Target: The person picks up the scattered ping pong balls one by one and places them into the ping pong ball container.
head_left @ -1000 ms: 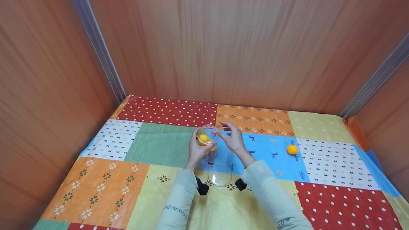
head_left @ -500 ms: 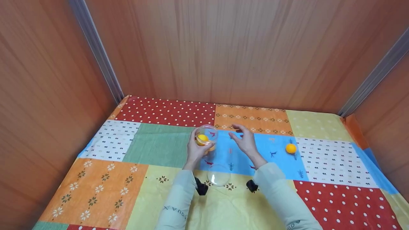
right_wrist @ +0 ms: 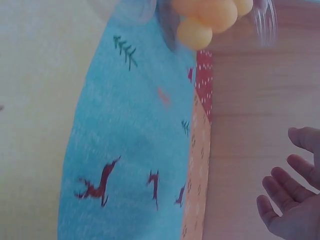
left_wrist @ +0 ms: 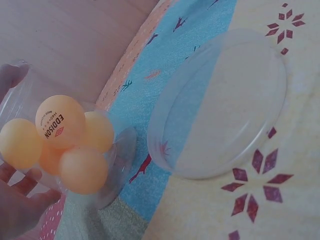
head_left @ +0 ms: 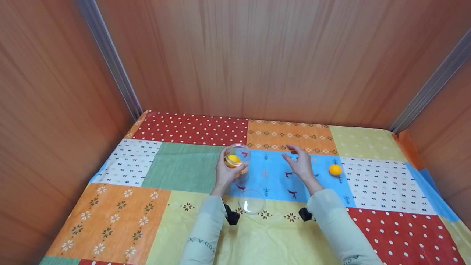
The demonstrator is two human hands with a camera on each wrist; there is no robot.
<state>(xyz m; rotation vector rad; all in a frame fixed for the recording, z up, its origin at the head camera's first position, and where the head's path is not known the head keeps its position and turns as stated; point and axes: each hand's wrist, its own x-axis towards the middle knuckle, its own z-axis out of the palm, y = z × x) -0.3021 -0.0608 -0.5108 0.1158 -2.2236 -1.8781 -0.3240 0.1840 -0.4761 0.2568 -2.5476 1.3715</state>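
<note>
Balls point(head_left: 234, 159) in jar point(head_left: 237, 154), lid point(head_left: 252, 201) before it

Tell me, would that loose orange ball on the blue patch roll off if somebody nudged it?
Probably yes. The orange ball is round and lies free on the flat tablecloth, with nothing beside it to stop it. It looks like the printed table-tennis balls in the clear jar that the left hand holds, so it is likely very light and stiff.

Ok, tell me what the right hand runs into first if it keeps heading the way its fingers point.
The right hand is open, fingers pointing up-left toward the back wall. The loose orange ball lies off to its right, outside that line. The way looks free across the tablecloth until the wall, though depth is unclear.
</note>
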